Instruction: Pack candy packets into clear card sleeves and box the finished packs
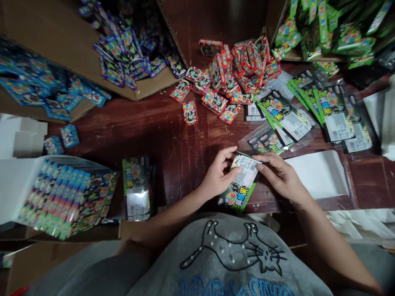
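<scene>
Both my hands hold one flat green-and-black packet [239, 187] with a white barcode label, just above the near edge of the dark wooden table [160, 135]. My left hand [217, 172] pinches its left side with curled fingers. My right hand [279, 172] grips its upper right corner, fingers pressed on the label. Just beyond the hands lies a clear plastic sleeve with another green card [267, 139].
A heap of small red boxes [234, 78] lies at the table's middle back. Green-and-black cards [327, 111] are fanned out on the right. Cardboard boxes hold purple packs [129, 45], blue packs [33, 86] and green packs [327, 28]. A filled tray [64, 197] and a finished packet [137, 189] sit left.
</scene>
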### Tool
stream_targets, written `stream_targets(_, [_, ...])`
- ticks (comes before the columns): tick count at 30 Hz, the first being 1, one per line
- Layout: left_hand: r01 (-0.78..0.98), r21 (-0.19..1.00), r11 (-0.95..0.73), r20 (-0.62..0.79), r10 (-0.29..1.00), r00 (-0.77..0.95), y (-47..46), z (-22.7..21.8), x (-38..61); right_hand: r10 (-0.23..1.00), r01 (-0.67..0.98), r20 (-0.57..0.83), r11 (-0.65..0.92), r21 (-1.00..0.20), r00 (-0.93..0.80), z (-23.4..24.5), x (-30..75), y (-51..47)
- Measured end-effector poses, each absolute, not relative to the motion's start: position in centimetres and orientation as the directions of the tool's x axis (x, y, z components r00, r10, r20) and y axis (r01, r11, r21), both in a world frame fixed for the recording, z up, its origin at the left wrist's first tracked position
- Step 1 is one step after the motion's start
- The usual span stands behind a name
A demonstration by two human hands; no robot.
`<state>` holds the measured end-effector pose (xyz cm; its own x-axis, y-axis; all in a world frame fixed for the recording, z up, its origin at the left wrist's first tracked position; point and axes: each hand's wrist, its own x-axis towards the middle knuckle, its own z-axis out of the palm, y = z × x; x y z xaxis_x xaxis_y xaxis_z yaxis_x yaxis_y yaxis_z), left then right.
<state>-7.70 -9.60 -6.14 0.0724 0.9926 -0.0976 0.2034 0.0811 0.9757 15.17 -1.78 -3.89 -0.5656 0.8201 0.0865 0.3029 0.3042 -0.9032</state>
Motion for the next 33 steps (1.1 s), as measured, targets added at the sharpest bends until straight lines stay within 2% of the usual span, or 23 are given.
stream_targets(4, [0.103, 0.993, 0.060, -0.064, 0.997, 0.039, -9.3, -6.4, -7.0, 0.854, 0.318, 0.048, 0.244, -0.916, -0.518, -4.5, 15.3, -2.6])
stream_targets(8, [-0.040, 0.998, 0.046, -0.049, 0.995, -0.081, -9.5, -6.4, -6.0, 0.988, 0.191, 0.000, 0.029, -0.981, -0.153, -5.4, 14.4, -4.6])
stream_targets(10, [-0.057, 0.997, 0.055, -0.059, 0.996, -0.071, -9.7, -6.4, -5.8, 0.995, 0.133, -0.055, -0.044, -0.990, -0.078, -5.6, 14.0, -5.3])
stream_targets(13, [-0.031, 0.996, 0.086, -0.086, 0.996, -0.007, -9.7, -6.1, -6.2, 0.975, 0.167, -0.096, -0.063, -0.984, -0.201, -5.3, 14.3, -5.5])
stream_targets(16, [0.064, 0.997, 0.053, -0.052, 0.999, -0.008, -9.3, -5.4, -7.1, 0.943, 0.186, -0.024, 0.041, -0.982, -0.332, -4.8, 14.9, -5.2])
stream_targets(19, [0.067, 0.997, 0.034, -0.033, 0.999, -0.023, -8.7, -4.6, -7.5, 0.946, 0.140, 0.044, 0.093, -0.986, -0.322, -4.3, 15.1, -5.1])
stream_targets(22, [0.009, 0.998, 0.060, -0.060, 0.998, -0.012, -8.2, -3.8, -7.6, 0.941, 0.142, 0.025, 0.077, -0.987, -0.338, -3.8, 15.3, -4.9])
stream_targets(25, [0.085, 0.993, 0.084, -0.091, 0.993, 0.080, -7.8, -2.9, -7.7, 0.906, 0.193, -0.027, 0.061, -0.979, -0.422, -3.0, 15.7, -4.4])
stream_targets(27, [0.132, 0.986, 0.105, -0.121, 0.986, 0.117, -7.5, -2.3, -7.7, 0.901, 0.186, -0.110, -0.033, -0.982, -0.419, -2.5, 15.7, -4.2])
stream_targets(29, [0.143, 0.979, 0.145, -0.163, 0.979, 0.123, -7.0, -1.8, -7.5, 0.898, 0.150, -0.241, -0.198, -0.969, -0.367, -2.2, 15.5, -4.1])
stream_targets(33, [0.145, 0.971, 0.189, -0.209, 0.969, 0.133, -6.1, -1.0, -7.1, 0.808, -0.021, -0.466, -0.507, -0.862, -0.359, -2.2, 15.6, -3.8])
